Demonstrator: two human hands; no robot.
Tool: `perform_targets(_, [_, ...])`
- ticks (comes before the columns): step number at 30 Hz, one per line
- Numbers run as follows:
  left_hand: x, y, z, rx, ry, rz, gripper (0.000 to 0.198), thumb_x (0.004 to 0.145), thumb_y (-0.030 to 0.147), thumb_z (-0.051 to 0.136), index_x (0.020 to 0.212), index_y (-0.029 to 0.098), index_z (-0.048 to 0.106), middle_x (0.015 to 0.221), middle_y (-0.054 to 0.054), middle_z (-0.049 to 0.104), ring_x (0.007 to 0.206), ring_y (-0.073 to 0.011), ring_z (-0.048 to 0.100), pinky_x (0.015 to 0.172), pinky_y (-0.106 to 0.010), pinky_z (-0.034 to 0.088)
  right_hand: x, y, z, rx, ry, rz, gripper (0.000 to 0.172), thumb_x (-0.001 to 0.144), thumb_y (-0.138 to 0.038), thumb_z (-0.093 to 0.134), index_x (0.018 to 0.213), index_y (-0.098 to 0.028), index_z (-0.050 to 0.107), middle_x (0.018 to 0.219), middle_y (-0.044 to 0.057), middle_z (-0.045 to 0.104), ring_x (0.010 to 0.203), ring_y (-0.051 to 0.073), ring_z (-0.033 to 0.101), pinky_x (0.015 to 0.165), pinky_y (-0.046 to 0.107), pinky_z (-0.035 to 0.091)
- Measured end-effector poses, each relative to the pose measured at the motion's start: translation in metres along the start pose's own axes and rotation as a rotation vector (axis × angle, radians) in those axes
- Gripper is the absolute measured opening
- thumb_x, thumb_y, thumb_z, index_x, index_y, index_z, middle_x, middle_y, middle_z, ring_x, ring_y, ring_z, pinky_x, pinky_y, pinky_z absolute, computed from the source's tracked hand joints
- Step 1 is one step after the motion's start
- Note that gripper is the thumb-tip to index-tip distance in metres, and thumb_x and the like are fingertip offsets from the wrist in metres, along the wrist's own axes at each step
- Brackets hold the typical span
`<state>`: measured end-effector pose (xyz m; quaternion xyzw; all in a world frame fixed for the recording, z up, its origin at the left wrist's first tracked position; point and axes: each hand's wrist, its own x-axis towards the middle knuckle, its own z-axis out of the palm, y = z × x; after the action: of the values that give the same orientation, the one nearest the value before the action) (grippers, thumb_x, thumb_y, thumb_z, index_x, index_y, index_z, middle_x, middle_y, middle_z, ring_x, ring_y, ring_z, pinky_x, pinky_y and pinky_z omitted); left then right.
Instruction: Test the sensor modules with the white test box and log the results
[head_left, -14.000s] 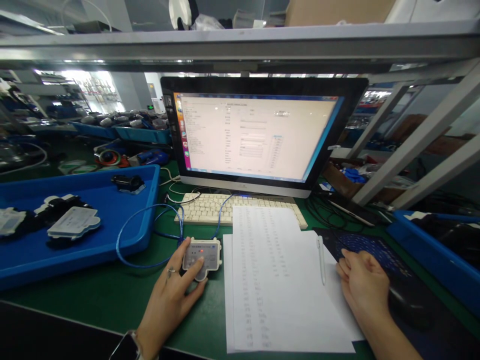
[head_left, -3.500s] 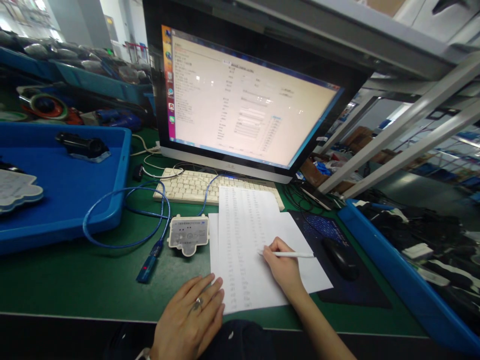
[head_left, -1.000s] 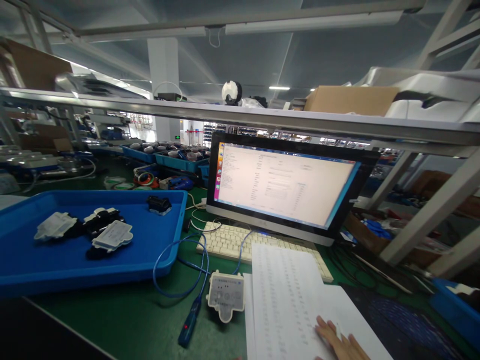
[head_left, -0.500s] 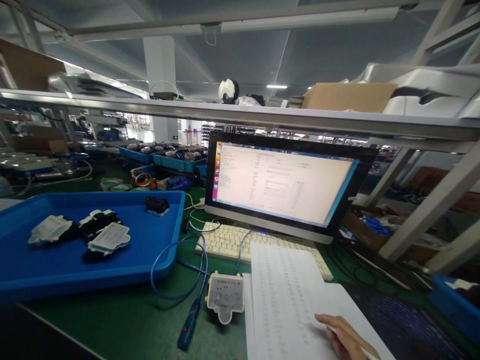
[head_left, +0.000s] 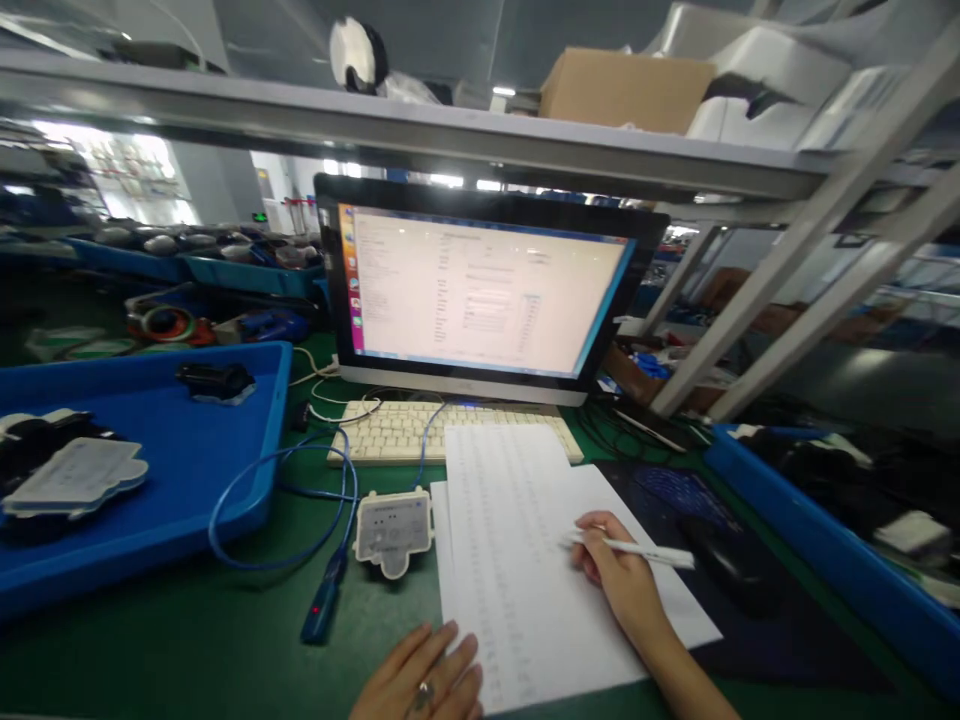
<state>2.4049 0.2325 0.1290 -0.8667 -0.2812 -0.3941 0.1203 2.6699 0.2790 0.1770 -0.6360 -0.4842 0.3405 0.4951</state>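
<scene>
Clock centred on the white printed paper sheets (head_left: 510, 590), 12 toward the wide black-framed monitor (head_left: 480, 290). Right hand (head_left: 619, 578) at 3 o'clock, over the sheets: thumb and fingers pinching a slim white plastic pen (head_left: 664, 554); tip contact with paper unclear. Left hand (head_left: 427, 682) at 7–8 o'clock: palm down, fingers slightly spread, overlapping the sheets' edge. Pale lobed plastic module with grey face (head_left: 394, 532): 9–10 o'clock, just beside the sheets. Cream plastic keyboard (head_left: 390, 435): 11 o'clock, partly covered.

Passage is available over the green table (head_left: 225, 640) in front of the blue tray (head_left: 271, 455), left of the left hand (head_left: 427, 680). The looped cable (head_left: 262, 566) and white box (head_left: 394, 528) obstruct the route from there to the keyboard (head_left: 382, 437).
</scene>
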Motion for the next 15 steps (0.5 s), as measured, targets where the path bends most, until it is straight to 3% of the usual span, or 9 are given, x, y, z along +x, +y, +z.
perform_targets(3, [0.009,-0.001,-0.008,-0.013,0.002,-0.004,0.023,0.092,0.025,0.044,0.09,0.023,0.067,0.098,0.008,0.071,0.091,-0.0078,0.066,0.096,-0.018,0.044,0.0,-0.002,0.003,-0.015,0.013,-0.011,0.028,0.073,-0.047,0.053,0.068,-0.022,0.045,0.051,0.002,0.058,0.042,0.013,0.042,0.039,0.024,0.032])
perform_targets(8, [0.014,-0.001,-0.014,-0.053,-0.008,-0.019,0.02,0.09,0.023,0.047,0.09,0.023,0.067,0.099,0.006,0.071,0.095,-0.0078,0.065,0.101,-0.018,0.04,-0.003,-0.002,0.002,-0.103,0.041,-0.043,0.024,0.07,-0.038,0.055,0.057,-0.023,0.042,0.045,-0.002,0.05,0.046,0.014,0.044,0.047,0.026,0.037])
perform_targets(15, [0.014,-0.003,-0.015,-0.041,-0.036,0.017,0.02,0.089,0.024,0.048,0.091,0.023,0.067,0.101,0.007,0.07,0.095,-0.0072,0.064,0.106,-0.018,0.033,-0.012,-0.001,0.003,-0.152,-0.006,0.015,0.019,0.07,-0.033,0.051,0.058,-0.022,0.043,0.047,-0.001,0.055,0.043,0.013,0.045,0.043,0.025,0.035])
